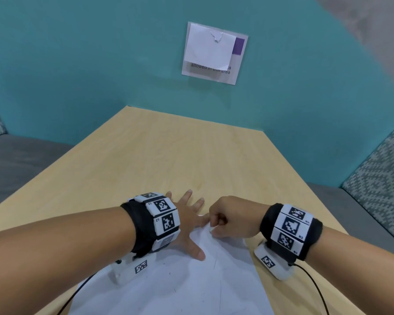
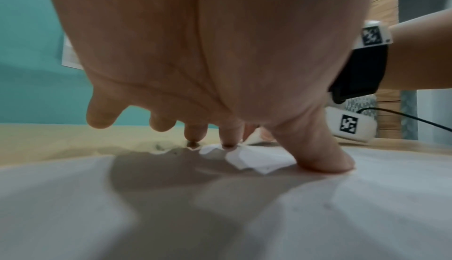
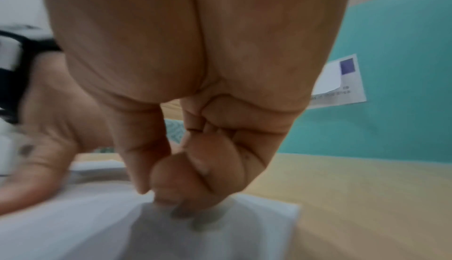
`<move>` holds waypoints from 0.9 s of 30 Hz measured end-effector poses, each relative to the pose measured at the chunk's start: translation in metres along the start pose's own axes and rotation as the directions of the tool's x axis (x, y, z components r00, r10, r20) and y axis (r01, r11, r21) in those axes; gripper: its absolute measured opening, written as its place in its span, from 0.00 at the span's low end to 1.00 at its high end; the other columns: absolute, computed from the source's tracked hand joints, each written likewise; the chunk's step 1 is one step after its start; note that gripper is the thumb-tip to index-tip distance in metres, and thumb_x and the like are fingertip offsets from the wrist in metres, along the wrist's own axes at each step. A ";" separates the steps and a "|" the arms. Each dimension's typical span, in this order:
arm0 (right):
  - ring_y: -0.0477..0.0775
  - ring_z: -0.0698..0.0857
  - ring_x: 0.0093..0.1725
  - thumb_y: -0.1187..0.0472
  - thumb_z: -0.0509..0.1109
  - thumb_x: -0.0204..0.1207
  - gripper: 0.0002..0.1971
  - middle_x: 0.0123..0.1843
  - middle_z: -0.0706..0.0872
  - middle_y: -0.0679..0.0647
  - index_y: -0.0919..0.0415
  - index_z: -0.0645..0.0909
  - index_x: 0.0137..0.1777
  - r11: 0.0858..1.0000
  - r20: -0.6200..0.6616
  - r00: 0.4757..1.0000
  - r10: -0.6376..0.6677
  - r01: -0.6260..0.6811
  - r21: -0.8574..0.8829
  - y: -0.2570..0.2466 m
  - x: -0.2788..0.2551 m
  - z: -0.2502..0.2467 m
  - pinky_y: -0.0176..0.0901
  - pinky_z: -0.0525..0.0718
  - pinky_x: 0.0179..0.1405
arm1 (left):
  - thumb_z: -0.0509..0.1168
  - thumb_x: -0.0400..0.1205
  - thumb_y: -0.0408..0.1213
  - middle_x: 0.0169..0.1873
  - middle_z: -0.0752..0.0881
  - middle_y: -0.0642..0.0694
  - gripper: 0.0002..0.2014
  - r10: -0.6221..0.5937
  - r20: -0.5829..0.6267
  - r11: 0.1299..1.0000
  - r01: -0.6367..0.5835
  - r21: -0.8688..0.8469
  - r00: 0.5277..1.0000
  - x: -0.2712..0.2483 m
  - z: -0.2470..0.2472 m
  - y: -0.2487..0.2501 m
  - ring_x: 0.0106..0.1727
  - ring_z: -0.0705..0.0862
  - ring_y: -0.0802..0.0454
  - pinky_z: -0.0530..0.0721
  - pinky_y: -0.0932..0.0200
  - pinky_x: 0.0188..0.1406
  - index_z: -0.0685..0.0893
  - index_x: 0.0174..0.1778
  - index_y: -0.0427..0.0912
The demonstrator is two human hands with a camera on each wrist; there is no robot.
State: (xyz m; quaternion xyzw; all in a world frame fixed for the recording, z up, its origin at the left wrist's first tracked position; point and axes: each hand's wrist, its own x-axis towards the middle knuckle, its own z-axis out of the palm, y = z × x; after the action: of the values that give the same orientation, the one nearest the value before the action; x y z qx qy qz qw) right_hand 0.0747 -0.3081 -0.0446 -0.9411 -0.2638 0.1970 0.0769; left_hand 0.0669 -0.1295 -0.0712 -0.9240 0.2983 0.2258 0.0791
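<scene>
Around the bench a teal wall carries a notice at 12 o'clock, and a patterned cushion sits at 3 o'clock. The white sheet lies flat at 6 o'clock, one corner pointing to 12. Its near part is out of frame, so its long axis cannot be told. The left grip, fingers apart and straight, presses on and covers the sheet's 10 o'clock edge. The right grip is clamped on the far corner.
</scene>
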 end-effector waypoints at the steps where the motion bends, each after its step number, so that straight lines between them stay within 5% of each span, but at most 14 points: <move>1: 0.43 0.76 0.31 0.56 0.74 0.75 0.04 0.33 0.80 0.44 0.53 0.81 0.42 0.999 0.036 0.999 -0.040 0.040 0.009 -0.008 -0.003 0.006 0.35 0.75 0.33 | 0.62 0.75 0.74 0.88 0.34 0.48 0.49 0.003 -0.012 1.000 -0.003 -0.003 1.000 -0.002 0.000 0.001 0.85 0.27 0.37 0.39 0.18 0.77 0.42 0.86 0.68; 3: 0.42 0.76 0.30 0.56 0.73 0.75 0.04 0.33 0.80 0.44 0.52 0.81 0.42 0.996 0.087 0.992 -0.092 0.091 0.014 -0.016 -0.009 0.012 0.33 0.74 0.32 | 0.62 0.75 0.73 0.88 0.35 0.47 0.47 0.009 -0.029 1.000 -0.010 -0.005 1.000 -0.003 0.000 0.001 0.85 0.28 0.36 0.40 0.17 0.77 0.45 0.86 0.68; 8: 0.43 0.77 0.31 0.57 0.74 0.76 0.06 0.35 0.81 0.45 0.58 0.85 0.47 0.999 -0.031 0.999 0.037 -0.038 -0.032 0.004 -0.001 -0.005 0.34 0.75 0.32 | 0.60 0.74 0.76 0.87 0.33 0.49 0.52 -0.018 -0.001 1.000 0.018 0.025 1.000 0.002 0.002 0.000 0.85 0.27 0.36 0.39 0.16 0.75 0.34 0.85 0.67; 12: 0.48 0.76 0.32 0.57 0.73 0.74 0.06 0.36 0.84 0.57 0.60 0.83 0.43 0.996 0.081 0.993 -0.092 0.090 0.017 -0.016 -0.011 0.014 0.44 0.79 0.35 | 0.62 0.74 0.75 0.88 0.36 0.47 0.49 -0.002 -0.025 1.000 0.002 0.005 1.000 -0.001 0.002 0.000 0.85 0.28 0.34 0.41 0.15 0.75 0.42 0.86 0.68; 16: 0.44 0.76 0.32 0.57 0.73 0.75 0.04 0.33 0.80 0.43 0.55 0.83 0.44 0.999 -0.042 0.998 0.040 -0.042 -0.032 0.008 -0.003 -0.006 0.37 0.75 0.34 | 0.60 0.73 0.76 0.87 0.32 0.48 0.53 -0.024 0.008 0.999 0.024 0.028 1.000 0.003 0.003 -0.001 0.85 0.27 0.35 0.40 0.16 0.75 0.35 0.86 0.65; 21: 0.45 0.77 0.32 0.56 0.73 0.75 0.06 0.34 0.81 0.45 0.58 0.84 0.47 1.000 0.014 1.000 -0.020 0.020 -0.012 -0.001 -0.005 0.007 0.37 0.77 0.35 | 0.61 0.73 0.76 0.87 0.33 0.48 0.52 -0.025 0.001 1.000 0.025 0.018 1.000 0.003 0.002 -0.001 0.85 0.27 0.34 0.41 0.15 0.75 0.35 0.85 0.67; 27: 0.43 0.76 0.32 0.56 0.74 0.75 0.07 0.34 0.80 0.44 0.59 0.85 0.48 0.998 -0.053 0.997 0.057 -0.058 -0.018 0.012 -0.001 -0.002 0.36 0.75 0.33 | 0.59 0.72 0.78 0.87 0.31 0.49 0.54 -0.030 0.015 0.999 0.030 0.038 0.999 0.007 0.006 -0.003 0.84 0.27 0.35 0.40 0.15 0.75 0.32 0.85 0.66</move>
State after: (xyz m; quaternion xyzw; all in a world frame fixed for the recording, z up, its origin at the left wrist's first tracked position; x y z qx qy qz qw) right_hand 0.0797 -0.3188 -0.0455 -0.9538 -0.2365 0.1721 0.0691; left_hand 0.0720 -0.1289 -0.0797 -0.9249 0.2879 0.2261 0.1023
